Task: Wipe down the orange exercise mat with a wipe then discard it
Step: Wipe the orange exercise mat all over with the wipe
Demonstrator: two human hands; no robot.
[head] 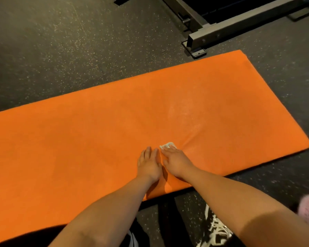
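The orange exercise mat [96, 132] lies flat on a dark speckled rubber floor [52, 50], set on a slant across the view. Its far long edge climbs from the left side of the picture to a rounded corner at upper right. The short end drops from there to a second corner at the right, and the near long edge runs back toward the person until an arm hides it. To the left the mat runs out of the picture.

Both hands lie on the mat close to its near edge, side by side and almost touching. The left hand [149, 165] rests palm down with straight fingers held together, bare on the orange surface. The right hand [177, 163] is also flat, fingers straight, pressing the white wipe [168, 145] against the mat — only a crumpled bit of it shows past the fingertips. The mat creases slightly around that spot, and a pale sheen shows on its surface further out.

Ahead of the hands and to the left stretches a wide span of bare orange. Beyond the far right corner stands a grey metal frame [239, 24], its foot plate near the mat's edge but apart from it. A black-and-white shoe [218, 229] stands on the floor just short of the near edge.
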